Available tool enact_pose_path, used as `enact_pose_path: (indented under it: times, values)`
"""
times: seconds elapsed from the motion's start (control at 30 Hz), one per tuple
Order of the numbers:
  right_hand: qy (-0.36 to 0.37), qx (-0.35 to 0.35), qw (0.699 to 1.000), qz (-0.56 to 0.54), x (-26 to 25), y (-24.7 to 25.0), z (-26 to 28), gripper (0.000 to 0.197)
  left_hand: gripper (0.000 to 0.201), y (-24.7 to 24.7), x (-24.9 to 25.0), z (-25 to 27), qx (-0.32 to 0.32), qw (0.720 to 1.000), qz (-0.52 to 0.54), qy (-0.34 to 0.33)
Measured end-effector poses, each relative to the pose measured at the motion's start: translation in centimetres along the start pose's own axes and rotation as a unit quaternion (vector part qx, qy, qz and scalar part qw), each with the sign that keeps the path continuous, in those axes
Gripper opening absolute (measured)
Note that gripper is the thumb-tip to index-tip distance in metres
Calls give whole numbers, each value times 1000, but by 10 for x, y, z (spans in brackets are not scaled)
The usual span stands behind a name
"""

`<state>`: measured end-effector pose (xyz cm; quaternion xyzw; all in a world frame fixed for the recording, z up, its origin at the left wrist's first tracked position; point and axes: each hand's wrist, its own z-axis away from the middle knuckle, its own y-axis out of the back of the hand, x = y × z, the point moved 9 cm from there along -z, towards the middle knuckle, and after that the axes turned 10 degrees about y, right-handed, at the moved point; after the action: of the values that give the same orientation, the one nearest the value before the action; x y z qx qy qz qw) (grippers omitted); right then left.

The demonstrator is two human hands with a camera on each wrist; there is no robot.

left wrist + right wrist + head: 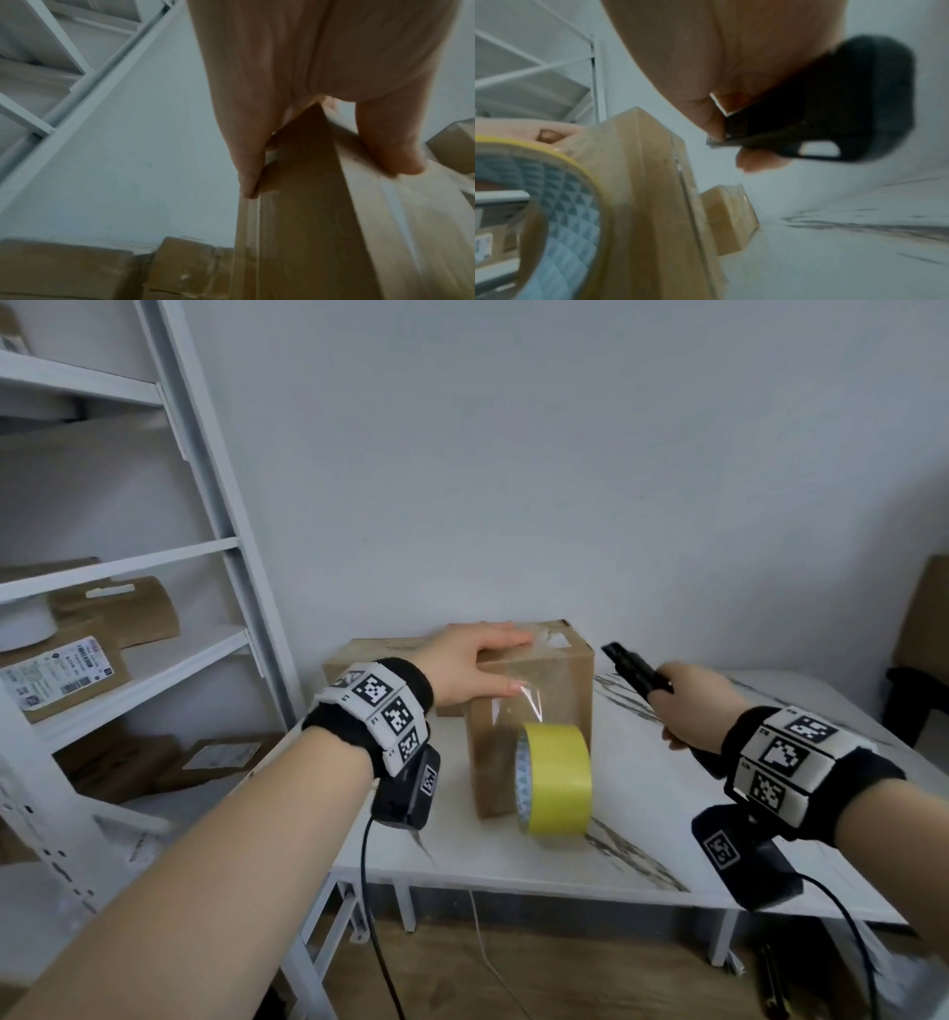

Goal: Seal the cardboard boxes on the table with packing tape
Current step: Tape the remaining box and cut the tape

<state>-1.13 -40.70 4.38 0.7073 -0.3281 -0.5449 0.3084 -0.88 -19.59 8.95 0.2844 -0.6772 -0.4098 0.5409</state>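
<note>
Marbled table (642,845): left hand (462,666) rests on box (562,695), right hand (690,708) grips black tool (634,669).

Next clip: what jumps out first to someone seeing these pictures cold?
The yellow tape roll stands on edge on the table, just in front of an upright cardboard box. The left hand rests flat on the box's top, thumb down its taped front. To the right, the right hand grips a black tool, seemingly scissors, above the table.

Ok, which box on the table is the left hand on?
The tall upright box, with the yellow tape roll against its front; the left hand rests on its top. The lower box sits behind it. The right hand grips a black cutter.
</note>
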Motion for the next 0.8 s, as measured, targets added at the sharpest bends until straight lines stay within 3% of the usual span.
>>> enact_pose_path:
  times: [0.1, 0.23, 0.37, 0.47, 0.67, 0.8]
  values:
    - [14, 74, 992, -97, -13, 23, -2, 14, 59, -12, 24, -6, 16, 999, 20, -35]
    - [14, 105, 975, -195, -13, 39, -1, 33, 58, -25, 50, -16, 48, 997, -6, -66]
    - [53, 104, 983, -139, -7, 55, -1, 42, 57, -38, 64, -28, 54, 996, 6, -77]
    - [67, 96, 983, -138, -3, 60, -3, 51, 57, -42, 74, -35, 26, 994, -53, -91]
    - [75, 92, 970, -211, -5, 48, -15, 54, 70, -39, 57, -41, -78, 991, -96, -41]
    - [76, 75, 973, -205, -5, 47, -15, 52, 50, -33, 62, -41, -51, 999, 8, -4]
